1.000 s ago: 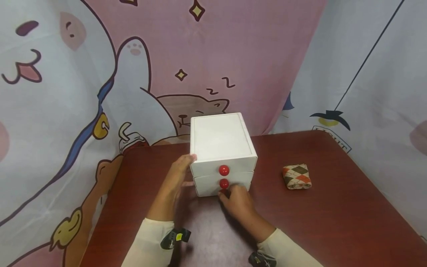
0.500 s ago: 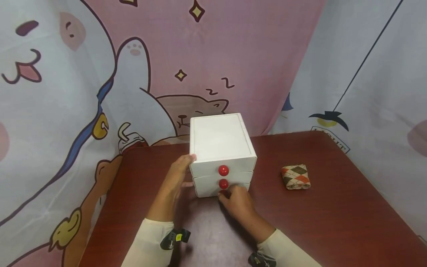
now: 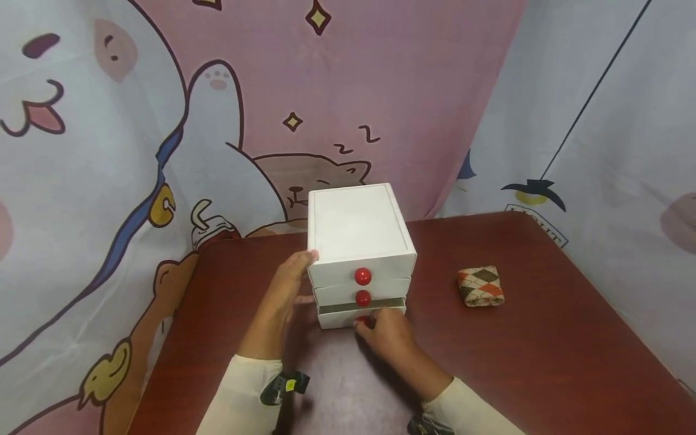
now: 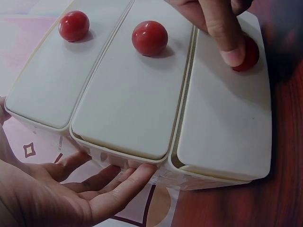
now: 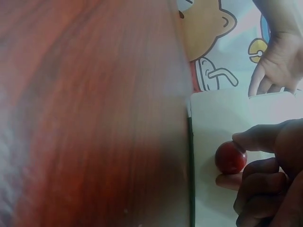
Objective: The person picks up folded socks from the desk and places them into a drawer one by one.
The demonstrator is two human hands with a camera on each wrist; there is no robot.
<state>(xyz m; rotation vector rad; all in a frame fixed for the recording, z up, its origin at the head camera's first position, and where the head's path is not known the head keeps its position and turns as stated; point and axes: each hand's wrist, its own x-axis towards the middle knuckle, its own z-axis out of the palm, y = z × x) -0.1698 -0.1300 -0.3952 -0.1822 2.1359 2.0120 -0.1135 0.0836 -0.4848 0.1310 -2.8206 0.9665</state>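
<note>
A white three-drawer box (image 3: 359, 220) stands on the table with a round red knob on each drawer front. Between thumb and forefinger, my right hand (image 3: 389, 333) pinches the lowest drawer's red knob (image 5: 229, 158). That bottom drawer (image 3: 336, 319) stands slightly out, and a dark gap shows above its front. My left hand (image 3: 285, 287) rests against the box's left side, thumb at the upper front corner. In the left wrist view its fingers (image 4: 118, 193) lie nearly straight along the side wall. The top knob (image 4: 74, 26) and middle knob (image 4: 150, 38) are untouched.
A folded cloth bundle with an argyle pattern (image 3: 481, 286) lies to the right of the box on the dark red table (image 3: 544, 350). Cartoon-printed curtains (image 3: 408, 90) hang behind and at both sides.
The bottom drawer has come out a little toward me, with my right hand moving back on its knob. My left hand stays at the box's side.
</note>
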